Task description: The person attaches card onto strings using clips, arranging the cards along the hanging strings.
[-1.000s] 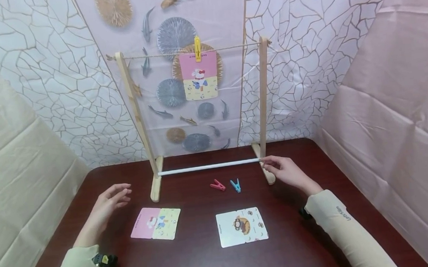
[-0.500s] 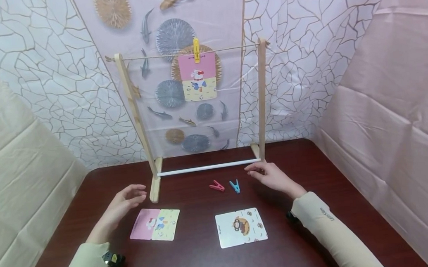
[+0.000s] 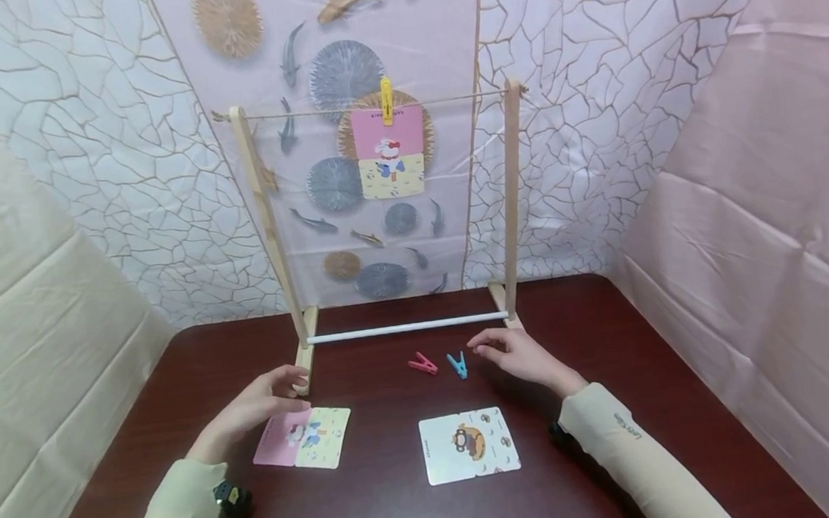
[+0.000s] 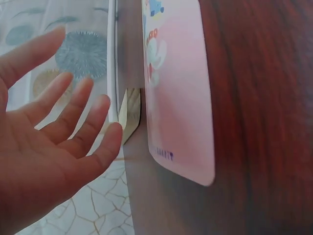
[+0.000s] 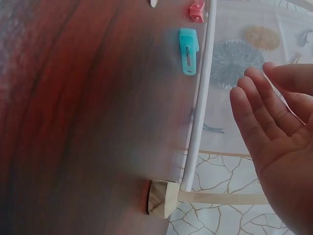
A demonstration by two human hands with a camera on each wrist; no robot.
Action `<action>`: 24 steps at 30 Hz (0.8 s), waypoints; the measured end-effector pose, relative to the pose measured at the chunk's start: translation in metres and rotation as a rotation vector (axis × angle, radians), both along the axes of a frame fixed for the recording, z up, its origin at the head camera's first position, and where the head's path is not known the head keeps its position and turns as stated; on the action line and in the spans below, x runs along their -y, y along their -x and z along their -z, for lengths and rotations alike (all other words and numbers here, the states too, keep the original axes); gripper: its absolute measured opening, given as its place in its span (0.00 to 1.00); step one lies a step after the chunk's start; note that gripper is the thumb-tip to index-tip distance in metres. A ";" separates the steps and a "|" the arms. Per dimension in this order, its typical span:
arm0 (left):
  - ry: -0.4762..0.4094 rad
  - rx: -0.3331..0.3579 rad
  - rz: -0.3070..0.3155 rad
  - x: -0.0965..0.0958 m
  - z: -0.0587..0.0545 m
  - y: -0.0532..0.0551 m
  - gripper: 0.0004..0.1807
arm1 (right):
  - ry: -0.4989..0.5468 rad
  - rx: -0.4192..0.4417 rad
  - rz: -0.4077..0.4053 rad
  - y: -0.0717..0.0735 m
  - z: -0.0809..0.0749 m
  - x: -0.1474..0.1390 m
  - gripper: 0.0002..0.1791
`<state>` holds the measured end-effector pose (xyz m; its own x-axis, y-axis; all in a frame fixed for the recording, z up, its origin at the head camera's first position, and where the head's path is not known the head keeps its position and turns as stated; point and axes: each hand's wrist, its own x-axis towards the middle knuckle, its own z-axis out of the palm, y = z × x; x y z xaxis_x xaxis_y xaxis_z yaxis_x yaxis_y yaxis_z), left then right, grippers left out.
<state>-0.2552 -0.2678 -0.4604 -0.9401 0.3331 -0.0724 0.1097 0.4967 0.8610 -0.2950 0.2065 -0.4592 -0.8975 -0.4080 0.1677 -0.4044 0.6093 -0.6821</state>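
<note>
My left hand [image 3: 258, 402] hovers over the upper left part of a pink and yellow card [image 3: 324, 440] with a white cartoon animal. Its fingers are spread and relaxed in the left wrist view, holding nothing. To the right of a blue clothespin [image 3: 457, 364] is my right hand [image 3: 518, 356], fingers loosely extended and nothing between them. A red clothespin [image 3: 423, 363] lies just left of the blue one. Nearer the front lies a white card [image 3: 439, 458] with a monkey picture. A yellow clothespin [image 3: 387, 104] holds a similar pink and yellow card [image 3: 377, 133] on a rope.
The rope [image 3: 454, 97] is strung between two wooden posts [image 3: 514, 196] of a stand. A white rod [image 3: 405, 327] joins the posts low down, behind the clothespins. Patterned cloth [image 3: 566, 160] hangs behind the dark red table [image 3: 374, 510], with plain cloth at both sides.
My left hand has moved right and toward me, over the pink and yellow card. My right hand has left the stand's right foot and come leftward, nearer the blue clothespin.
</note>
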 end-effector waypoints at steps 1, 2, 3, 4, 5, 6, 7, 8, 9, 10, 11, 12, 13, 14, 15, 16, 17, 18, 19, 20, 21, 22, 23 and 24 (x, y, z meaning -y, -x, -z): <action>0.004 0.008 0.025 -0.002 0.000 0.001 0.34 | 0.000 0.008 0.003 -0.001 0.001 0.000 0.12; 0.005 0.015 0.048 -0.004 0.000 0.001 0.34 | -0.003 0.009 0.003 -0.002 0.002 0.000 0.12; 0.008 0.017 0.077 -0.006 0.000 0.002 0.35 | -0.003 0.011 0.003 -0.002 0.002 0.000 0.12; 0.018 0.018 0.093 -0.007 0.000 0.002 0.35 | 0.000 0.012 0.000 -0.003 0.003 0.001 0.12; 0.027 0.017 0.112 -0.008 0.000 0.003 0.34 | 0.001 0.012 -0.003 -0.003 0.002 0.001 0.12; 0.040 0.014 0.123 -0.009 0.000 0.003 0.34 | 0.003 0.012 -0.007 -0.003 0.002 0.002 0.12; 0.052 0.008 0.136 -0.009 -0.001 0.003 0.34 | 0.005 0.009 -0.013 -0.003 0.001 0.003 0.12; 0.062 0.005 0.143 -0.010 -0.001 0.004 0.34 | 0.007 0.005 -0.019 -0.002 0.001 0.004 0.12; 0.072 0.003 0.147 -0.010 -0.002 0.004 0.34 | 0.006 0.000 -0.024 -0.001 0.000 0.005 0.12; 0.083 -0.002 0.154 -0.011 -0.003 0.004 0.34 | 0.005 -0.003 -0.025 -0.001 0.000 0.005 0.12; 0.095 -0.008 0.162 -0.012 -0.003 0.005 0.34 | 0.001 -0.006 -0.024 -0.001 -0.001 0.005 0.12; 0.110 -0.010 0.168 -0.013 -0.004 0.005 0.34 | 0.000 -0.007 -0.021 -0.001 -0.001 0.005 0.12; 0.126 -0.014 0.175 -0.015 -0.004 0.005 0.34 | -0.004 -0.011 -0.020 0.000 -0.001 0.005 0.12; 0.141 -0.017 0.184 -0.016 -0.004 0.006 0.33 | -0.004 -0.010 -0.020 0.000 -0.001 0.005 0.12; 0.156 -0.018 0.192 -0.016 -0.004 0.006 0.33 | -0.005 -0.014 -0.024 0.000 -0.001 0.004 0.12; 0.173 -0.021 0.199 -0.017 -0.004 0.006 0.33 | -0.003 -0.011 -0.024 0.000 -0.001 0.004 0.12; 0.188 -0.017 0.202 -0.017 -0.003 0.006 0.33 | -0.002 -0.007 -0.025 0.000 -0.001 0.004 0.12; 0.200 -0.011 0.203 -0.018 -0.003 0.006 0.33 | -0.001 -0.004 -0.026 0.000 0.000 0.004 0.12; 0.212 -0.005 0.203 -0.018 -0.002 0.006 0.33 | -0.001 0.001 -0.027 0.000 0.000 0.004 0.12; 0.222 0.000 0.204 -0.018 -0.001 0.006 0.33 | 0.001 0.009 -0.026 0.000 0.000 0.003 0.12; 0.232 0.003 0.202 -0.018 0.000 0.006 0.33 | -0.001 0.010 -0.025 -0.001 0.001 0.003 0.12; 0.240 0.004 0.199 -0.019 0.000 0.006 0.33 | 0.000 0.020 -0.017 -0.001 0.002 0.002 0.12; 0.245 0.005 0.197 -0.019 0.001 0.006 0.33 | -0.003 0.019 -0.017 -0.001 0.003 0.002 0.12; 0.252 0.005 0.194 -0.019 0.002 0.005 0.33 | -0.003 0.021 -0.014 -0.002 0.004 0.001 0.12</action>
